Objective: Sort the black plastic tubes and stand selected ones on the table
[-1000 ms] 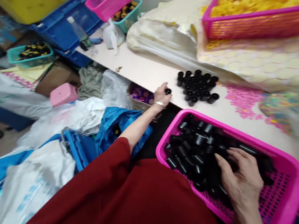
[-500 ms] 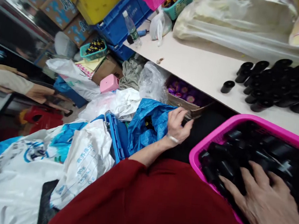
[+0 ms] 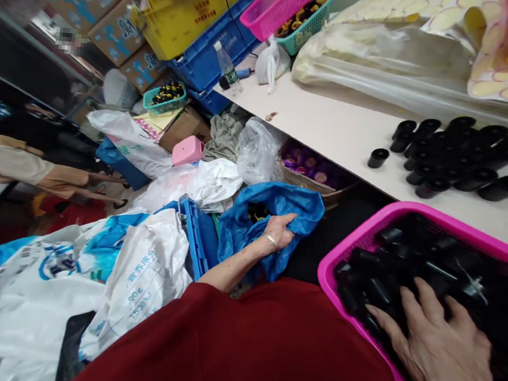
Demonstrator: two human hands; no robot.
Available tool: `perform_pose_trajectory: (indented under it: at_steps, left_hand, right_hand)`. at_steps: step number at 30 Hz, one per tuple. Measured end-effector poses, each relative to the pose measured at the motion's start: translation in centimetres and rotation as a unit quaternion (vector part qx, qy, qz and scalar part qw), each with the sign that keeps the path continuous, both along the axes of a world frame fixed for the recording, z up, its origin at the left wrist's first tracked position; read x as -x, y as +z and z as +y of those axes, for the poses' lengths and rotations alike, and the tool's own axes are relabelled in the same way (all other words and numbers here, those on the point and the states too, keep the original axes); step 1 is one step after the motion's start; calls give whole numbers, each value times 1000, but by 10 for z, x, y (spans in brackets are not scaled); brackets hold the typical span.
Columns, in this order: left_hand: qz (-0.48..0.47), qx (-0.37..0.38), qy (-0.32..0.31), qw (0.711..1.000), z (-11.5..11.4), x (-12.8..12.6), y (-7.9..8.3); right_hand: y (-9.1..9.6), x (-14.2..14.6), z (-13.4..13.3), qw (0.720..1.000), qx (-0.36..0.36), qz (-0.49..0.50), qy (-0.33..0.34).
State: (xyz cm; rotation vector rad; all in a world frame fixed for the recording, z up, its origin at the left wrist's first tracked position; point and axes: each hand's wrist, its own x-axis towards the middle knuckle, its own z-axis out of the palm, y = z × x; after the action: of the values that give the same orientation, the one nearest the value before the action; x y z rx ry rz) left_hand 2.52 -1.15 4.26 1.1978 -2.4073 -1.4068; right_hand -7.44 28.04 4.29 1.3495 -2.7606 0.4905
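Observation:
My left hand (image 3: 279, 232), with a bracelet at its wrist, is closed on the side of a crinkled blue plastic bag (image 3: 300, 207). The bag's mouth gapes, and small dark and yellow pieces show inside; some fingertips are hidden in the folds. At the right, my right hand (image 3: 443, 346) lies with spread fingers over black cylinders (image 3: 381, 289) that fill a pink basket (image 3: 414, 211). Its fingertips rest on or between them, and it grips none that I can see. More black cylinders (image 3: 431, 187) stand grouped on the white table (image 3: 331, 135).
A large clear plastic bag (image 3: 374, 64), a bottle (image 3: 225, 65) and stacked baskets (image 3: 271, 6) occupy the table's back. Below it is a carton of purple-wrapped items (image 3: 307, 164). White sacks (image 3: 150, 282) and a blue crate (image 3: 193, 235) lie left. A person (image 3: 36, 166) is farther off.
My left hand has moved from beyond the blue bag's right edge back onto the bag, whose side is now pulled rightward and up. The right hand stays over the pink basket.

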Motion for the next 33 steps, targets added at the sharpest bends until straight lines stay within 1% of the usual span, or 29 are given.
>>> perform_pose_trajectory:
  at_steps: [2, 3, 4, 5, 6, 8, 10, 11, 13, 14, 16, 18, 19, 20, 22, 24, 25, 26, 27, 29, 30, 31, 32, 33]
  left_hand:
    - [95, 52, -14, 994, -6, 19, 11]
    - [130, 85, -4, 988, -13, 29, 17]
    - [138, 124, 19, 982, -21, 38, 22]
    - [119, 161, 37, 979, -30, 47, 25]
    - [86, 195, 42, 976, -37, 55, 27]
    - [-5, 268, -9, 963, -46, 66, 28]
    - [-52, 352, -55, 933, -41, 73, 29]
    - [-45, 389, -73, 917, -34, 76, 31]
    - [17, 431, -125, 894, -13, 81, 37]
    - [54, 430, -173, 884, 0, 85, 41]
    - [99, 394, -301, 863, 27, 96, 44]
    - [84, 334, -425, 837, 51, 108, 42]
    - [63, 305, -471, 825, 61, 113, 39]
    - [41, 283, -504, 815, 70, 118, 35]
    - [16, 271, -531, 802, 81, 125, 27]
    - [7, 292, -541, 789, 87, 130, 18]
    - [0, 304, -551, 777, 87, 133, 14]
    - [-7, 313, -565, 764, 87, 137, 11]
    - [-14, 315, -582, 750, 87, 141, 7]
    - [-23, 308, -611, 729, 86, 150, 2]
    - [-25, 307, -619, 722, 88, 154, 1]
    - [-30, 311, -625, 716, 89, 157, 0]
    - [-37, 319, -628, 709, 92, 159, 1]
    - [-47, 330, -629, 703, 95, 160, 3]
  right_hand:
    - [3, 1, 1, 999, -40, 30, -5]
    - [4, 2, 2, 997, -62, 35, -3]
    - [6, 2, 3, 996, -83, 34, 0]
    - [9, 2, 4, 995, -100, 29, 5]
    - [12, 1, 6, 993, -114, 24, 12]
    - [18, -3, 10, 990, -136, 17, 23]
    - [24, -8, 14, 988, -152, 28, 17]
    - [27, -11, 16, 987, -158, 37, 9]
    - [33, -18, 18, 984, -167, 53, -14]
    - [35, -20, 19, 983, -170, 59, -27]
    - [39, -23, 21, 981, -174, 72, -49]
    - [41, -24, 24, 979, -170, 91, -67]
    - [41, -25, 26, 979, -162, 101, -74]
    - [41, -25, 28, 980, -150, 108, -80]
    - [42, -27, 35, 988, -101, 99, -68]
    - [42, -28, 43, 997, -21, 48, -56]
    - [42, -28, 49, 997, 21, 19, -70]
    - [42, -26, 54, 993, 55, -2, -108]
    - [41, -23, 61, 983, 75, -11, -168]
    - [38, -12, 76, 948, 77, -5, -309]
    - [36, -6, 83, 930, 68, -8, -362]
    - [35, 1, 90, 918, 59, -25, -392]
    - [35, 8, 96, 914, 50, -50, -400]
    - [35, 14, 99, 917, 36, -81, -390]
